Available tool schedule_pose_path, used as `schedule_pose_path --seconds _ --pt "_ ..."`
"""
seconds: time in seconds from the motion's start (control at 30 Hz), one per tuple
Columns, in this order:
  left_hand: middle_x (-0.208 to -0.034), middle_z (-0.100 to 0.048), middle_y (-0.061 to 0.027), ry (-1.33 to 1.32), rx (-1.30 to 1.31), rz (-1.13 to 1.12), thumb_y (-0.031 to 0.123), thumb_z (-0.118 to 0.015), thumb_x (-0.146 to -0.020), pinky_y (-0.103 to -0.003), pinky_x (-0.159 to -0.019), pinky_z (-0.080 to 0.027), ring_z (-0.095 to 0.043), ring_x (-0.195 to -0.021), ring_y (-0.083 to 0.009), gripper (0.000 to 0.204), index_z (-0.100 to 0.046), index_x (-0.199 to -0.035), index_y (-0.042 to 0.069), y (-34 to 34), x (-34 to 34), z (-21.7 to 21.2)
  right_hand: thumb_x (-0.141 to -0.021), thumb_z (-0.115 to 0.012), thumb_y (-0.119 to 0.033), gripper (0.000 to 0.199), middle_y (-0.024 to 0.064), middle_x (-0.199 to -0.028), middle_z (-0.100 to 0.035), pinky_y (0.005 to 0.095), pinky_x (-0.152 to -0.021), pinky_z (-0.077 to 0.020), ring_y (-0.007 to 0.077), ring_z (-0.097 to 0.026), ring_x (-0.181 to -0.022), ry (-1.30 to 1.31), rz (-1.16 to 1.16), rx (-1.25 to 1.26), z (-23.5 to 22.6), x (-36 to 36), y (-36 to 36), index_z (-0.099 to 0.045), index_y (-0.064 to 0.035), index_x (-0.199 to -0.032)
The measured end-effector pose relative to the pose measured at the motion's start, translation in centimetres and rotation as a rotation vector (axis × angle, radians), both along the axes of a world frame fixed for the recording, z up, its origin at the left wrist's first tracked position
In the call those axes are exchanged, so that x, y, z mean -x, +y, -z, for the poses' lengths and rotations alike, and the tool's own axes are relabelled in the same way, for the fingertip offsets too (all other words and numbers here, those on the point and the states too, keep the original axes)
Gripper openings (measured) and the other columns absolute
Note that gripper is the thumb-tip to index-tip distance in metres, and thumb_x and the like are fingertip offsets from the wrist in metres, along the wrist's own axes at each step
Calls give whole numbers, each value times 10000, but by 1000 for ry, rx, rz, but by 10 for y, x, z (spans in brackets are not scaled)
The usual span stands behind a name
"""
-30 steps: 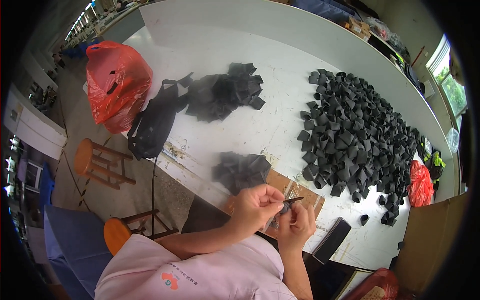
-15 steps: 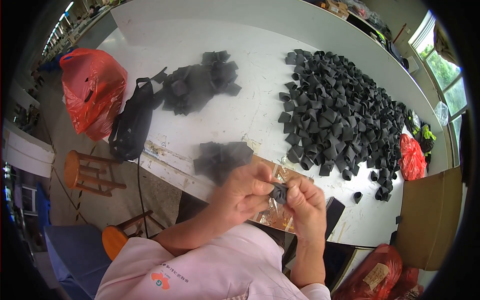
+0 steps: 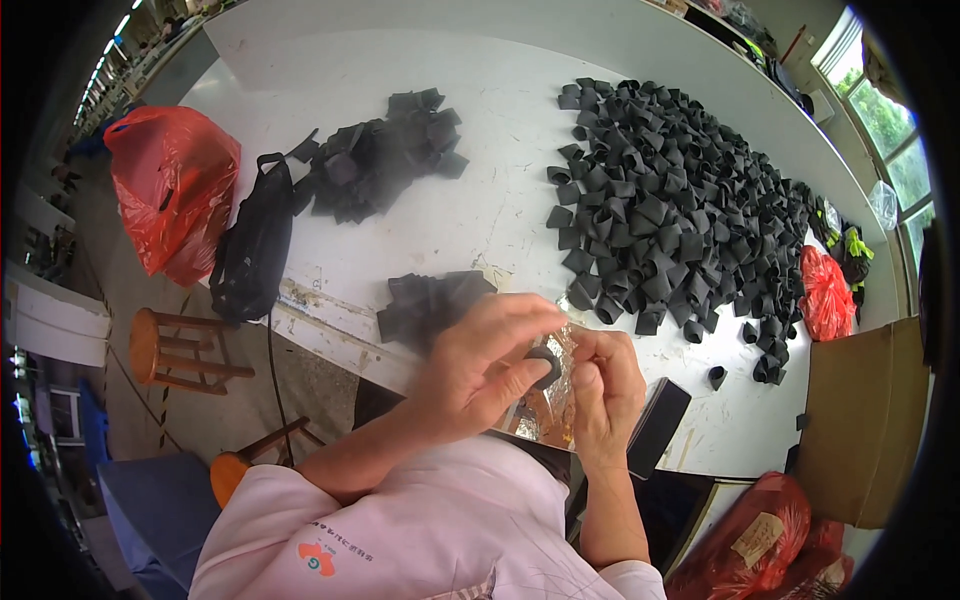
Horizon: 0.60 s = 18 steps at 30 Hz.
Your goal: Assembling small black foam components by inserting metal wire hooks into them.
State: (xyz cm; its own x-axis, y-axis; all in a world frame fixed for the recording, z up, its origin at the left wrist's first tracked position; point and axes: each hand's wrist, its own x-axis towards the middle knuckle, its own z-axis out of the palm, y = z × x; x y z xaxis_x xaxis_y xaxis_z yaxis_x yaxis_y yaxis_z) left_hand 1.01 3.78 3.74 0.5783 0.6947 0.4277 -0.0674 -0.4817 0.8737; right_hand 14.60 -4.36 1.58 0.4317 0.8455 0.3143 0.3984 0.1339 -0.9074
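Note:
Over the near edge of the table, my left hand (image 3: 487,362) grips a small dark fabric piece (image 3: 543,366) between thumb and fingers, and the piece looks rolled or looped. Close beside it on the right is my right hand (image 3: 607,388), its thumb and fingers pinched together; whether anything is in that pinch is hidden. Just beyond my left hand lies a small heap of flat dark fabric pieces (image 3: 412,308). A large pile of looped dark fabric pieces (image 3: 660,215) covers the right part of the white table (image 3: 500,150).
Farther left is another heap of flat fabric pieces (image 3: 370,165), next to a black bag (image 3: 258,245) and a red plastic bag (image 3: 175,190). A dark flat case (image 3: 658,428) sits right of my right hand. Wooden stools (image 3: 180,345) and a cardboard box (image 3: 860,420) stand around the table.
My hands have moved apart slightly. The fabric piece, held between both hands before, now sits in my left hand, whose fingers have straightened. The right hand has come off it.

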Motion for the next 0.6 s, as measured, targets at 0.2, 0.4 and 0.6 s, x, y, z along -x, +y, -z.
schedule_pose_path --seconds 0.2,0.4,0.6 --pt "-829 -581 -109 -202 197 54 82 -573 -811 -314 -759 -430 -539 -839 -204 96 -571 -853 -4 -5 -2 12 -621 -752 -158 377 99 -808 -546 285 -548 -427 191 -522 -671 -210 -55 -91 -13 13 -1 -573 -7 -917" --pt "-845 -535 -88 -590 798 155 134 -529 -857 -316 -831 -375 -488 -852 -187 123 -526 -883 14 -5 6 18 -643 -709 -31 234 80 -734 -559 262 -482 -407 165 -528 -620 -109 -52 -52 -22 17 2 -584 -5 -839" --pt "-893 -548 -100 -370 768 51 83 -524 -856 -296 -807 -390 -496 -860 -156 81 -532 -889 10 -15 12 15 -660 -636 51 148 81 -703 -561 269 -504 -410 192 -518 -609 -170 -40 -133 2 14 2 -585 -2 -789"
